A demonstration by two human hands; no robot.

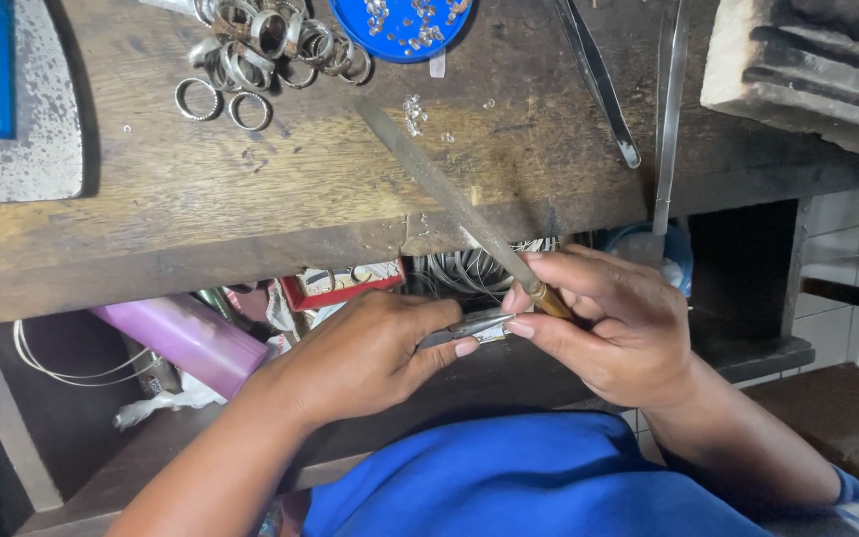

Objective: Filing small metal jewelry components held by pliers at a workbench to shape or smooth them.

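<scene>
My right hand (618, 323) grips the wooden handle of a long grey metal file (449, 194), whose blade slants up and left over the wooden workbench (251, 199). My left hand (370, 348) is closed around a small silver-coloured metal piece (474, 326), pinched between thumb and fingers. The fingertips of both hands meet at that piece, just below the bench's front edge. How much of the piece is hidden in my left palm I cannot tell.
Several metal rings (260, 45) lie in a heap at the back of the bench beside a blue dish (400, 25) of small stones. Tweezers (599, 80) and a thin metal rod (668, 119) lie at the right. A pink cylinder (186, 338) and wire coils (469, 267) sit below the bench.
</scene>
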